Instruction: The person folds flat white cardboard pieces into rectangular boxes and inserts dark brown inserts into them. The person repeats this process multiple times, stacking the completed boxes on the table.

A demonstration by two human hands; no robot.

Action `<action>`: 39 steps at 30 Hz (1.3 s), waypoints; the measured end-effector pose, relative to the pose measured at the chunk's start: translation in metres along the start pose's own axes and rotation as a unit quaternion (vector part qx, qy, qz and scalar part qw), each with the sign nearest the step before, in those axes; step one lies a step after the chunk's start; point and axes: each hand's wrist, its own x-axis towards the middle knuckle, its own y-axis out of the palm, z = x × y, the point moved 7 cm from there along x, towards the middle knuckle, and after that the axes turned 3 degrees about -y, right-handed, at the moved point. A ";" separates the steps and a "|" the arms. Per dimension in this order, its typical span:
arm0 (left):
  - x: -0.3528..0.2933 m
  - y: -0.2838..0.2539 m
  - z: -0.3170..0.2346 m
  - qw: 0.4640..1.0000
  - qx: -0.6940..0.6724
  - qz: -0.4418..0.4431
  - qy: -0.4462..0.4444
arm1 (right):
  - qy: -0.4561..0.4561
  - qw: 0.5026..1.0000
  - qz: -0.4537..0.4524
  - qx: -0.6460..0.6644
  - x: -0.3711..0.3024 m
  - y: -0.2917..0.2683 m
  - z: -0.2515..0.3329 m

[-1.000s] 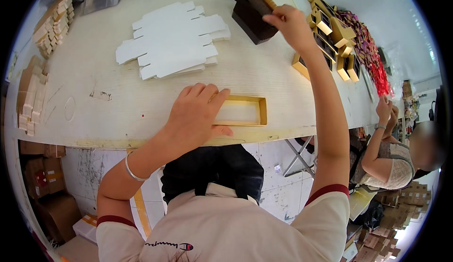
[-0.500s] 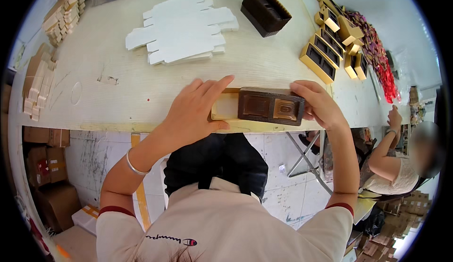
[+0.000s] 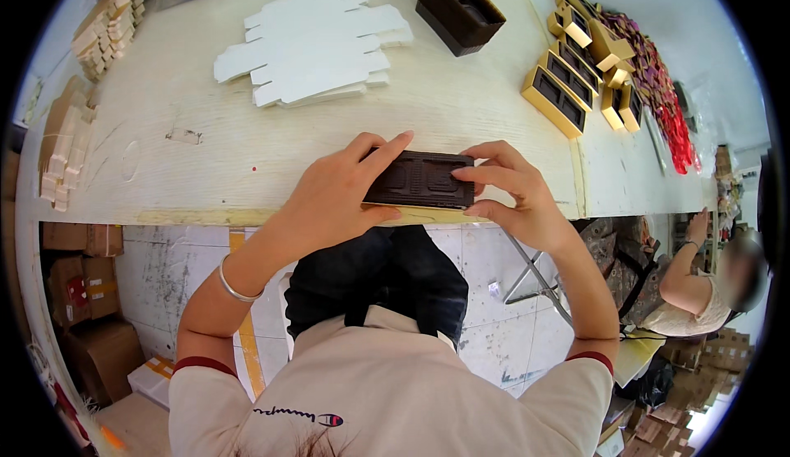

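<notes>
A dark brown plastic tray (image 3: 421, 179) with two shaped hollows lies level inside a shallow box near the table's front edge. Of that box only a thin gold rim (image 3: 428, 207) shows under the tray's near side. Around its left end my left hand (image 3: 339, 184) is closed, thumb on the near side and fingers on the far side. At the right end my right hand (image 3: 514, 195) has its index finger on the tray's top and its thumb at the near corner. The box's left end is hidden by my left hand.
White flat carton blanks (image 3: 317, 45) lie stacked ahead. Beyond them stand nested brown trays (image 3: 459, 12). Gold boxes with dark inserts (image 3: 555, 99) are grouped at the right, near red and purple pieces (image 3: 658, 95). Folded cartons (image 3: 66, 148) line the left edge. Another person (image 3: 691, 284) sits at far right.
The brown tray has moved left and down into the gold box, covering its bare inside. My right hand has shifted left with it; my left hand stays at the box's end.
</notes>
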 end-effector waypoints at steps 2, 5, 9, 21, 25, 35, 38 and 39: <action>0.003 -0.005 -0.001 0.999 -0.013 0.032 -0.007 | -0.002 0.999 -0.010 -0.032 0.004 0.001 0.002; 0.005 -0.005 0.002 0.997 0.011 0.080 -0.007 | -0.047 0.995 -0.002 -0.094 0.007 0.003 0.009; 0.009 -0.009 0.002 0.994 0.044 0.096 0.025 | -0.015 0.999 -0.003 -0.030 0.003 0.015 0.011; -0.004 -0.010 -0.029 0.989 0.123 -0.020 0.082 | -0.084 0.982 0.092 -0.141 0.004 0.040 0.007; -0.001 -0.003 -0.023 0.991 0.109 -0.027 0.079 | -0.100 0.988 0.040 -0.109 0.008 0.038 0.006; 0.002 -0.004 -0.025 0.989 0.119 -0.017 0.083 | -0.006 0.986 0.104 0.133 0.027 0.019 -0.018; 0.003 0.000 -0.026 0.987 0.145 -0.031 0.068 | 0.008 0.983 0.099 0.153 0.030 0.017 -0.018; 0.003 0.001 -0.026 0.985 0.157 -0.036 0.062 | -0.019 0.991 0.083 0.105 0.029 0.017 -0.017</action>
